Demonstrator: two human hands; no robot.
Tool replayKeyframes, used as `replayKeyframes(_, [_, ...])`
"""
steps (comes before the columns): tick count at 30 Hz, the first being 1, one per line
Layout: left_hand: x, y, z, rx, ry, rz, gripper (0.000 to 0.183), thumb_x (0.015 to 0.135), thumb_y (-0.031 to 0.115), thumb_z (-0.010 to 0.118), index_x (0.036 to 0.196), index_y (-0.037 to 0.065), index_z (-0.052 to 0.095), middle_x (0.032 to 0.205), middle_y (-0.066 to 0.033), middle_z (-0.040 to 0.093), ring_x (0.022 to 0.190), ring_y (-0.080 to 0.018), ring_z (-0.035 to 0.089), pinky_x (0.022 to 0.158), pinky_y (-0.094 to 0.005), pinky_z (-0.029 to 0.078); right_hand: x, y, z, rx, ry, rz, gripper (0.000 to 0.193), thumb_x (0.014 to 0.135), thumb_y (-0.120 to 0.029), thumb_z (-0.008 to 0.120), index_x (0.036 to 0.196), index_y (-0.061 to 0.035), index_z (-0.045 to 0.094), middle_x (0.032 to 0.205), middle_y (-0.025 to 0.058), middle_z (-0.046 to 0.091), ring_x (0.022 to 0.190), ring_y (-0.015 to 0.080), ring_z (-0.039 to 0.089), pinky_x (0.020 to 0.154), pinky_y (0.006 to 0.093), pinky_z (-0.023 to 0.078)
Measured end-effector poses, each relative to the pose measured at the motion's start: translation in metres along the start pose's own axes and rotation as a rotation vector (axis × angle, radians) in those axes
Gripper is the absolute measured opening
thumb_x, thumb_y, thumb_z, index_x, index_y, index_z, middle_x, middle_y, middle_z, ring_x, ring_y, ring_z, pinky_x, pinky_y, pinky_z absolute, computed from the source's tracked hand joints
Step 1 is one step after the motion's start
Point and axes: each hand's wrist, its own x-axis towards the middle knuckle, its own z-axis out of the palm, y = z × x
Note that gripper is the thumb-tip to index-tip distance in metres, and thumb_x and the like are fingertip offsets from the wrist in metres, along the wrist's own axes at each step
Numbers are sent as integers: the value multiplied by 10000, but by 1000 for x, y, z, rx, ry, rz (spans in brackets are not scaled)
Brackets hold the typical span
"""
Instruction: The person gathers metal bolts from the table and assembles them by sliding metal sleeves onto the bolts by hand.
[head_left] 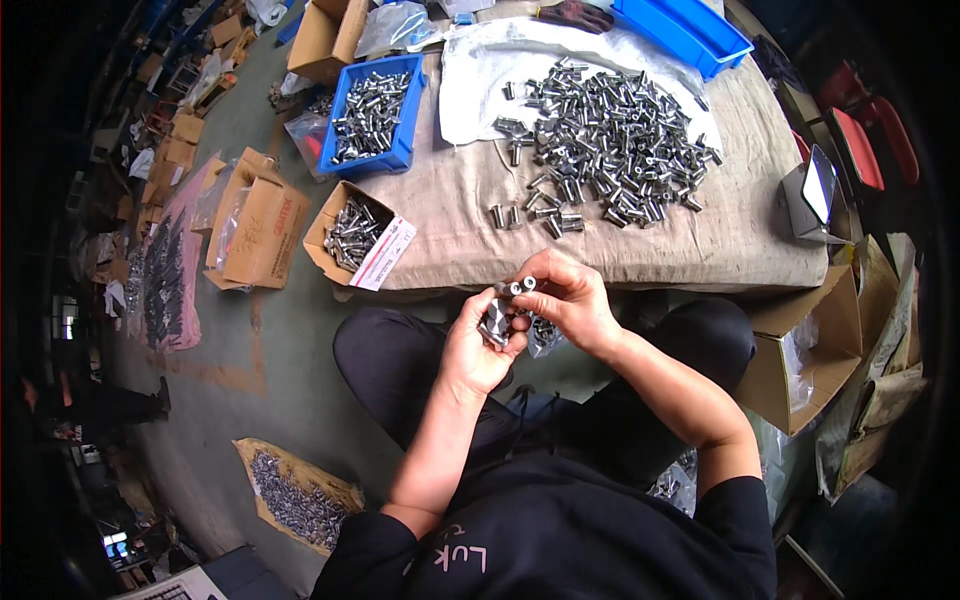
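Observation:
My left hand (474, 352) is closed around several shiny metal pieces (494, 322) in front of the table edge. Its fingers cover part of them. Against it, my right hand (572, 298) pinches short metal sleeves (528, 284), whose round, hollow ends face up. Beyond my hands, a large heap of similar silvery flanged sleeves (620, 140) lies partly on a white plastic sheet (470, 85). A small open carton (320, 232) at the table's near left corner holds more metal pieces. Below my hands, a clear plastic bag (545, 338) with small metal parts shows in part.
A cloth-covered table (450, 235) spans the front. On it stand a blue bin (405, 158) of metal parts and another blue tray (690, 30). Cardboard boxes stand left (265, 235) and right (825, 350). Small parts lie on flattened cardboard (255, 455) on the floor.

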Motion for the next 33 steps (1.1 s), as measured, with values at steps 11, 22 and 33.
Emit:
replayKeyframes(11, [-7, -7, -8, -76, 168, 165, 168, 818, 260, 517, 846, 97, 552, 741, -27, 586, 669, -131, 584, 535, -236, 481, 7, -13, 18, -462, -89, -151, 174, 687, -59, 660, 845, -17, 601, 787, 75, 546, 688, 177, 542, 608, 272, 438])
replayKeyframes(22, [-13, -42, -84, -65, 104, -28, 264, 885, 385, 422, 864, 144, 528, 692, -20, 553, 560, -153, 533, 385, -218, 310, -4, 22, 27, -415, -416, 206, 120, 703, -17, 669, 800, 18, 608, 760, 37, 543, 672, 100, 549, 586, 236, 451])
replayKeyframes(33, [-9, -28, -80, 17, 155, -43, 239, 849, 343, 457, 799, 115, 508, 616, -4, 505, 495, -122, 488, 340, -187, 270, 12, 32, 31, 169, -195, 619, 171, 747, -140, 640, 799, 4, 564, 634, 52, 555, 518, 127, 510, 475, 253, 430])
